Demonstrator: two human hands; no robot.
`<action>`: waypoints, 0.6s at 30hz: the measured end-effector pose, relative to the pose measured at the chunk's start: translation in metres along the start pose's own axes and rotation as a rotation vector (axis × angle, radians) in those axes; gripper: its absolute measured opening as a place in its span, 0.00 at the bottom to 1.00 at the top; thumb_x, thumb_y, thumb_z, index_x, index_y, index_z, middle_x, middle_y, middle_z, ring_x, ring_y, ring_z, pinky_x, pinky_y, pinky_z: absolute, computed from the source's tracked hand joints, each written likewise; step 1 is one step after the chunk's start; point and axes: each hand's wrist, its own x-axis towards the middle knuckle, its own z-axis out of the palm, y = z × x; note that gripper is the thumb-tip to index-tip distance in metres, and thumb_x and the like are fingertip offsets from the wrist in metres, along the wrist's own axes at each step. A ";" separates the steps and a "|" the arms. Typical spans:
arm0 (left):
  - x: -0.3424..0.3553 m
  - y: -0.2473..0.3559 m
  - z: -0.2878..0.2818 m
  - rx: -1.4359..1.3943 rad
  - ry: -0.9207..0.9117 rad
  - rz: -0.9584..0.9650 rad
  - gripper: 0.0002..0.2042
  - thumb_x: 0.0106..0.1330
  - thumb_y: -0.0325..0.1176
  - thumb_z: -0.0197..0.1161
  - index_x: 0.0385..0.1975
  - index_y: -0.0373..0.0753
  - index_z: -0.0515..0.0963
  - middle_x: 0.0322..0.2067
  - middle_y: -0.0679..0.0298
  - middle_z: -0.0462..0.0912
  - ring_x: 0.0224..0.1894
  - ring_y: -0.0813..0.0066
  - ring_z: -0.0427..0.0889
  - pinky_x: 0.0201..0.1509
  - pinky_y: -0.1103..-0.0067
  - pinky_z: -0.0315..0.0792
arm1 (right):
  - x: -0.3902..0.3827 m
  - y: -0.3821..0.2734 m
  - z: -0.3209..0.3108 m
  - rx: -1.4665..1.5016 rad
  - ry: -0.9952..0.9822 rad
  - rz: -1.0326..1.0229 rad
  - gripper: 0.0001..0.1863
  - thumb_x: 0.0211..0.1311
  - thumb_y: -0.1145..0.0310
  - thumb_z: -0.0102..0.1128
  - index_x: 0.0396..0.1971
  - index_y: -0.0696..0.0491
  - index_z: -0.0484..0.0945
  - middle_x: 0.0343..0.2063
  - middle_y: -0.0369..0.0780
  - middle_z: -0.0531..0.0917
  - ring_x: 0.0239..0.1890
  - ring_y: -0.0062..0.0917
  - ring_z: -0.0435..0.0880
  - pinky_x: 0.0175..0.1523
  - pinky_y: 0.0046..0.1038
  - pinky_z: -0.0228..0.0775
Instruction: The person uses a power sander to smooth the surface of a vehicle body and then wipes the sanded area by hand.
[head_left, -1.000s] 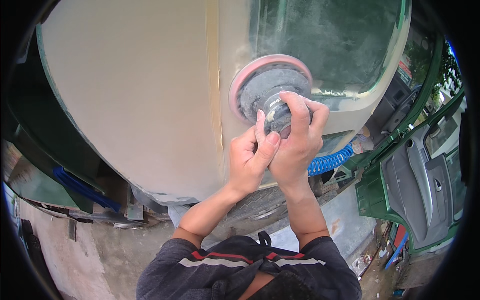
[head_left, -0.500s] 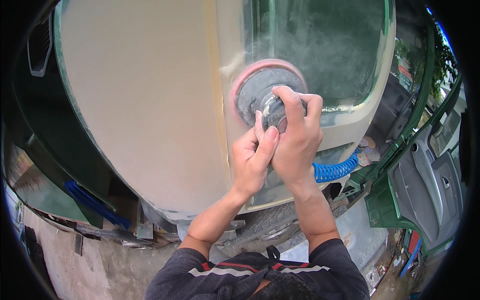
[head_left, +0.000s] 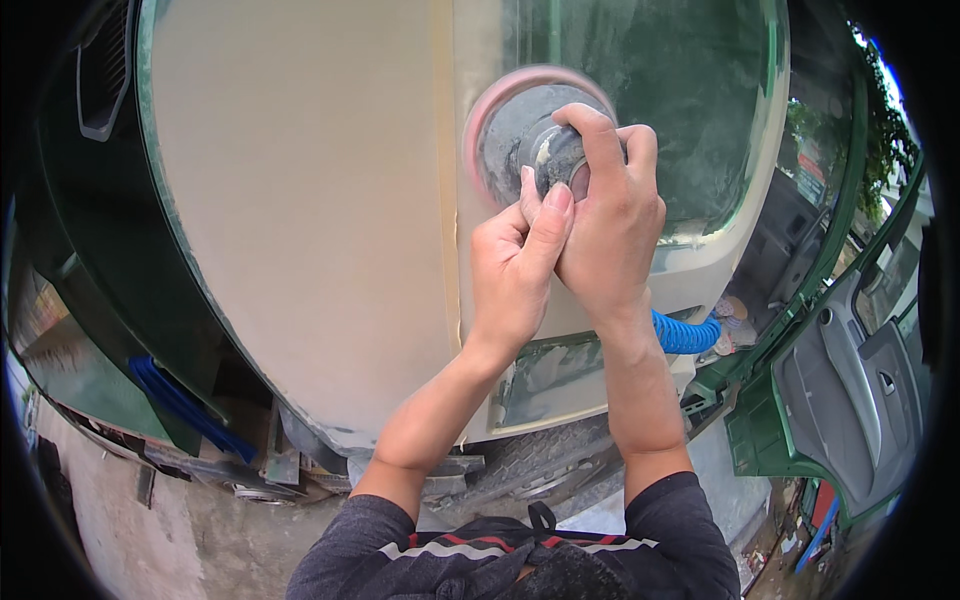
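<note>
An air sander [head_left: 512,125] with a round grey body and a pink-edged pad lies against a beige-coated vehicle panel [head_left: 300,200]. My right hand [head_left: 615,220] is wrapped over the sander's head, with its fingers curled across the top. On the near side my left hand [head_left: 515,265] grips it too, thumb touching the right hand. The pad's rim looks blurred, and its underside is hidden. To its right is a dark green, dusty area [head_left: 690,110] framed in beige. A blue coiled hose [head_left: 685,333] shows beside my right forearm; its joint with the sander is hidden.
A strip of tan tape [head_left: 447,160] runs lengthwise along the panel, left of the sander. At the right stands a green vehicle door [head_left: 850,380] with a grey inner lining. Dark green body parts [head_left: 110,230] and a blue strip-like thing [head_left: 190,410] lie at the left.
Both hands and the sander have moved away from me along the panel, slightly to the right. More of the green recess near the lower edge now shows between my forearms.
</note>
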 end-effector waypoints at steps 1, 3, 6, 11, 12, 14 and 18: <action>-0.002 -0.001 0.002 -0.004 0.009 -0.004 0.18 0.78 0.42 0.61 0.34 0.31 0.84 0.27 0.73 0.79 0.31 0.89 0.70 0.33 0.86 0.63 | -0.002 0.002 -0.002 0.006 -0.011 -0.001 0.31 0.49 0.66 0.73 0.56 0.39 0.75 0.45 0.47 0.72 0.35 0.47 0.85 0.36 0.43 0.79; -0.011 -0.008 -0.002 0.015 0.039 -0.009 0.18 0.78 0.42 0.61 0.34 0.30 0.85 0.27 0.73 0.79 0.30 0.89 0.70 0.33 0.86 0.63 | -0.014 0.004 0.000 0.031 -0.035 -0.007 0.31 0.49 0.66 0.73 0.56 0.39 0.75 0.45 0.46 0.72 0.35 0.47 0.85 0.36 0.43 0.79; -0.037 -0.028 -0.011 0.024 0.093 -0.001 0.18 0.78 0.42 0.60 0.36 0.30 0.84 0.27 0.73 0.79 0.30 0.89 0.70 0.33 0.86 0.64 | -0.040 0.004 0.002 0.037 -0.096 0.016 0.31 0.49 0.66 0.73 0.56 0.39 0.75 0.45 0.46 0.72 0.35 0.47 0.85 0.35 0.44 0.79; -0.028 -0.022 -0.012 0.026 0.079 0.036 0.19 0.79 0.42 0.60 0.37 0.29 0.84 0.27 0.72 0.80 0.30 0.89 0.71 0.34 0.86 0.65 | -0.030 0.001 0.004 0.050 -0.055 -0.036 0.30 0.50 0.66 0.74 0.55 0.41 0.76 0.44 0.45 0.72 0.30 0.42 0.83 0.33 0.41 0.77; -0.018 -0.016 -0.008 0.015 0.054 0.056 0.19 0.79 0.42 0.60 0.37 0.29 0.84 0.27 0.72 0.80 0.30 0.89 0.71 0.34 0.86 0.65 | -0.019 0.002 0.003 0.046 -0.050 -0.041 0.31 0.49 0.66 0.73 0.56 0.40 0.75 0.45 0.47 0.72 0.33 0.48 0.85 0.34 0.44 0.79; -0.003 -0.009 -0.005 -0.015 0.017 0.047 0.19 0.79 0.42 0.59 0.38 0.29 0.85 0.27 0.72 0.80 0.31 0.89 0.71 0.35 0.86 0.66 | -0.002 0.001 0.001 0.025 -0.049 -0.041 0.31 0.49 0.66 0.73 0.56 0.40 0.75 0.45 0.47 0.72 0.33 0.48 0.85 0.34 0.44 0.79; -0.021 -0.026 -0.008 0.031 0.051 0.005 0.19 0.78 0.43 0.60 0.39 0.29 0.85 0.29 0.70 0.82 0.33 0.87 0.73 0.38 0.85 0.68 | -0.019 0.005 -0.002 0.028 -0.080 -0.016 0.30 0.50 0.66 0.73 0.56 0.40 0.75 0.46 0.47 0.72 0.33 0.48 0.86 0.35 0.44 0.80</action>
